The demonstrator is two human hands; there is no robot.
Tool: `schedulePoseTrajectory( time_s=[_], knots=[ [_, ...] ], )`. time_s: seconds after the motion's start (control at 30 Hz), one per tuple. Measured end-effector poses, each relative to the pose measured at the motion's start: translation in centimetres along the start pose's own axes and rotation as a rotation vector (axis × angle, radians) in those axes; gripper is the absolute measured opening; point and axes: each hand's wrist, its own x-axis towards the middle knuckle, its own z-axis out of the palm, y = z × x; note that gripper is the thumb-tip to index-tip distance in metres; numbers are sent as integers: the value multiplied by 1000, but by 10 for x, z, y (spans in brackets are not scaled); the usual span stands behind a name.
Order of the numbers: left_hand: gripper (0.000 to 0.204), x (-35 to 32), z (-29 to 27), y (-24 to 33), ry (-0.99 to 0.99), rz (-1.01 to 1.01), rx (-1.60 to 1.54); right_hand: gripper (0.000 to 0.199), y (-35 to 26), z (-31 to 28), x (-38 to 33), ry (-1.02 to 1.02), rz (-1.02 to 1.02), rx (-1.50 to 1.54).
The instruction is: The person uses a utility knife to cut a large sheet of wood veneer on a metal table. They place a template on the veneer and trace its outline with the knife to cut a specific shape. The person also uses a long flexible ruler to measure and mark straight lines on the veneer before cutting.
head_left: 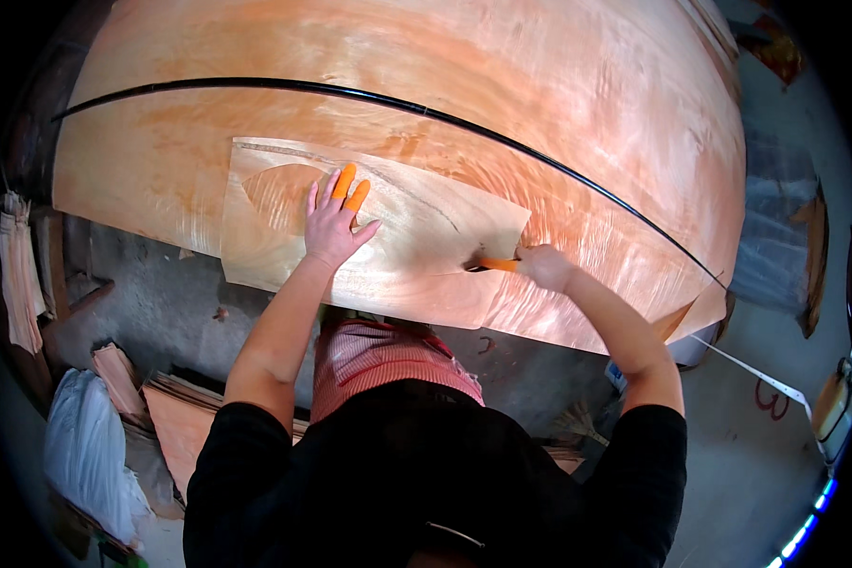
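Observation:
A pale, thin wood veneer piece [398,213] lies over the near edge of a larger orange-brown veneer sheet [559,104]. My left hand [334,225] rests flat on the pale piece, fingers spread, with orange covers on some fingers. Beside it is a pointed gap [279,197] where darker wood shows. Near the right end, my right hand [544,267] is closed, and a narrow orange length [499,264] points left from it. Whether that is a covered finger or a handle, I cannot tell. Its tip meets a dark spot [474,262] in the veneer.
A long, thin black rod [388,99] crosses the large sheet beyond my hands. Wood pieces [175,426] and a whitish plastic bundle [85,450] lie at lower left. Plastic-wrapped material [776,227] stands at right. A white strap [753,376] runs past the sheet's right corner.

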Motion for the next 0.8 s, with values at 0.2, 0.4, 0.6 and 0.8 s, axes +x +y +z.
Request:
schedulePoseTrajectory(
  time_s=[0.2,0.4,0.6,0.8],
  knots=[
    [54,-4,3,-8,-18,-23,-44,16,-10,-28,18,163,11,73],
    [53,-4,-6,-5,3,-44,-79,13,-39,-59,110,372,-84,-54],
    [53,-7,-8,-8,68,-20,-148,11,-41,-68,155,311,-19,-64],
    [51,-11,-3,-13,37,-30,-127,11,-38,-43,115,322,47,-104]
  ],
)
